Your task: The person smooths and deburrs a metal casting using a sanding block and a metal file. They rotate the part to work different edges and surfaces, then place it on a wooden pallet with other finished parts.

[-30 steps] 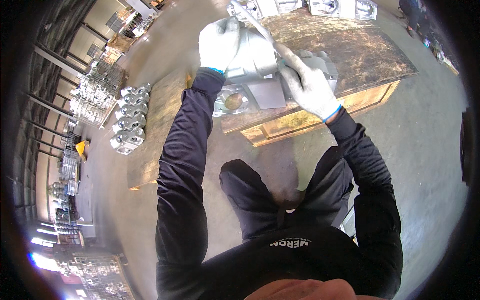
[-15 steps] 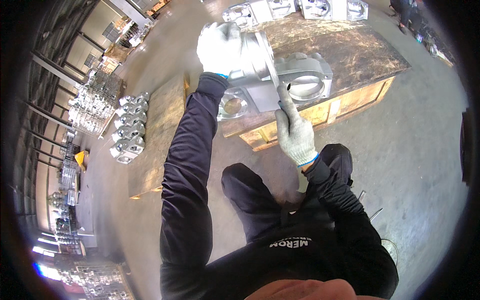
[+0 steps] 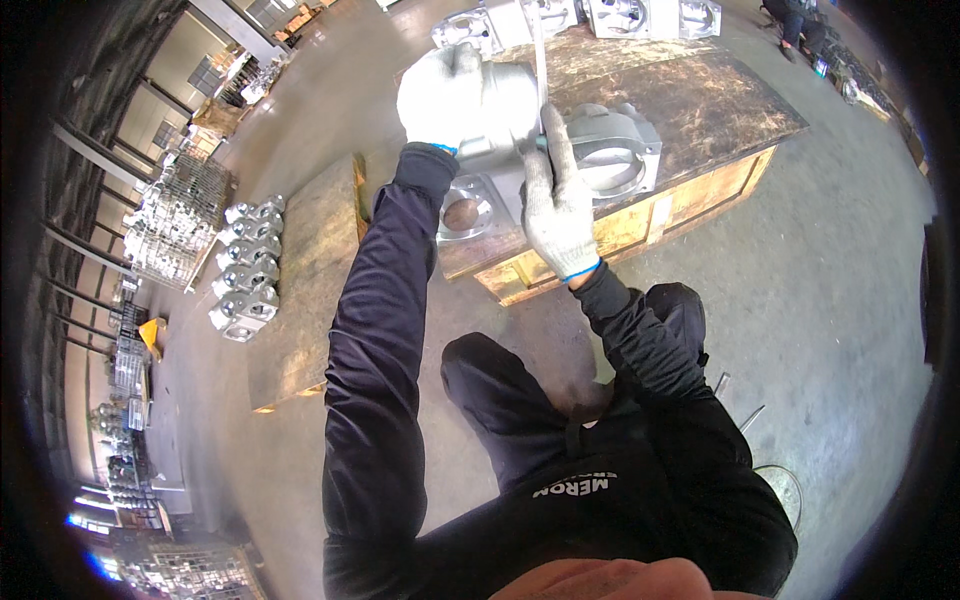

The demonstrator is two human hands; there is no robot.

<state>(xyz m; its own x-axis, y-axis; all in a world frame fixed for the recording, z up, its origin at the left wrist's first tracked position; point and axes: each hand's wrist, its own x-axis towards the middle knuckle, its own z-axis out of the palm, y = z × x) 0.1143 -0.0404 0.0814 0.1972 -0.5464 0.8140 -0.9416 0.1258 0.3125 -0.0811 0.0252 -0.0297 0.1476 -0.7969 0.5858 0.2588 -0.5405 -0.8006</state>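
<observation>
A silver metal casting (image 3: pixel 508 108) with a round body lies on the wooden bench, washed out by glare. My left hand (image 3: pixel 441 98), in a white knit glove, is curled over its left end. Gloved as well, my right hand (image 3: pixel 558 205) grips a long narrow file (image 3: pixel 541 62), index finger laid along it. The file points away from me and runs beside the casting's right side; glare hides whether they touch. Close to my right hand sits a casting section with a large round opening (image 3: pixel 612 165). Another holed section (image 3: pixel 466 207) shows below my left wrist.
The worn wooden bench (image 3: pixel 700 110) carries more castings (image 3: pixel 650 18) along its far edge. To the left, a low wooden platform (image 3: pixel 305 300) has a row of castings (image 3: pixel 250 265). Wire cages (image 3: pixel 180 215) stand further left. A person (image 3: pixel 790 25) is at the far right.
My right hand has shifted left and slightly farther away. The file has swung from a slant to nearly straight ahead. My left hand stays on the casting.
</observation>
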